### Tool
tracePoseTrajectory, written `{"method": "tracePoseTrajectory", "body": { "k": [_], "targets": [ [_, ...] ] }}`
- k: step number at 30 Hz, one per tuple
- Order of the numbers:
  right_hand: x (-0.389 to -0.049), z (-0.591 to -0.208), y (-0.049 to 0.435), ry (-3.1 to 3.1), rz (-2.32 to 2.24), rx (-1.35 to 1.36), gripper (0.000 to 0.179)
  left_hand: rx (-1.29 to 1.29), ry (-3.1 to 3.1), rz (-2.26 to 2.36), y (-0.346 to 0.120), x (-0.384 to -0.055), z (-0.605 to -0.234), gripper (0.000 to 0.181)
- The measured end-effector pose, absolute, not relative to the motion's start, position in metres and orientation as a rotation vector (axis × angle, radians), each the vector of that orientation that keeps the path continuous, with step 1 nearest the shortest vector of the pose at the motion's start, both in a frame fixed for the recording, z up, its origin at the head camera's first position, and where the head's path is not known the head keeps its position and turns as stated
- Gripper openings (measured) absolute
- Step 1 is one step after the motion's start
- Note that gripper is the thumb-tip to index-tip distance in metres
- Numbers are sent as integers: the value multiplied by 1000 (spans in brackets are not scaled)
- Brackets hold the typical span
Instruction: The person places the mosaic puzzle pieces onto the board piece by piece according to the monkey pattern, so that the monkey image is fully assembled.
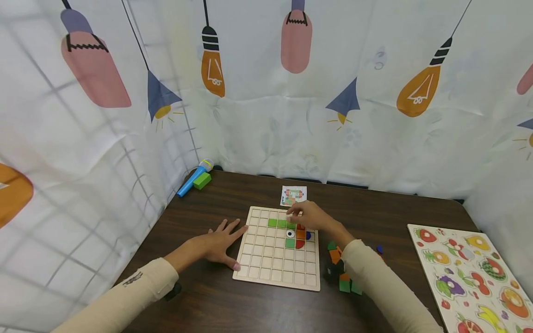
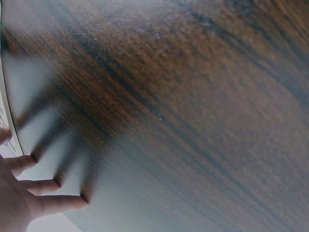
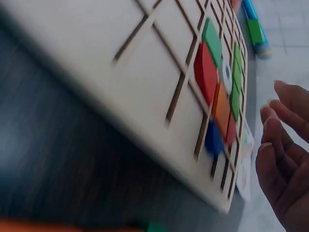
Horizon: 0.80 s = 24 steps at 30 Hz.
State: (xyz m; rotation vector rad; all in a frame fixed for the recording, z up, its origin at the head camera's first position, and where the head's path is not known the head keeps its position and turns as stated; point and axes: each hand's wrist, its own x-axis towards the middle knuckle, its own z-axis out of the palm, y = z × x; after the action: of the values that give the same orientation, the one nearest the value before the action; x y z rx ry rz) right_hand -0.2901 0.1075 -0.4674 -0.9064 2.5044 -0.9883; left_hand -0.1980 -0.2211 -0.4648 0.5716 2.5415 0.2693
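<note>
A wooden grid board (image 1: 270,263) lies on the dark table. Three light green tiles (image 1: 281,224) form a row in its upper part. Below them sit a white eye tile (image 1: 290,234), an orange tile (image 1: 300,234), a blue rounded tile (image 1: 308,236), a teal green tile (image 1: 290,243) and a red tile (image 1: 300,243). My left hand (image 1: 220,243) is spread flat, thumb and index fingertip at the board's left edge. Over the row's right end hovers my right hand (image 1: 310,216), fingers loosely bent; the right wrist view shows no piece between its fingertips.
A small printed picture card (image 1: 293,194) lies behind the board. Loose colored tiles (image 1: 334,255) are piled to its right, partly under my right forearm. A fruit puzzle board (image 1: 470,273) stands far right. At back left are a toy microphone (image 1: 193,179) and a green block (image 1: 202,181).
</note>
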Motion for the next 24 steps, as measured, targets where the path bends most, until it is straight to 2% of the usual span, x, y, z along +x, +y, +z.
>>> {"method": "tracePoseTrajectory", "body": {
  "k": [12, 24],
  "targets": [
    [-268, -472, 200, 2538, -921, -757, 23, 573, 2546, 266, -221, -198, -467, 116],
    [-232, -472, 264, 2561, -873, -904, 19, 570, 2542, 284, -221, -197, -465, 116]
  ]
}}
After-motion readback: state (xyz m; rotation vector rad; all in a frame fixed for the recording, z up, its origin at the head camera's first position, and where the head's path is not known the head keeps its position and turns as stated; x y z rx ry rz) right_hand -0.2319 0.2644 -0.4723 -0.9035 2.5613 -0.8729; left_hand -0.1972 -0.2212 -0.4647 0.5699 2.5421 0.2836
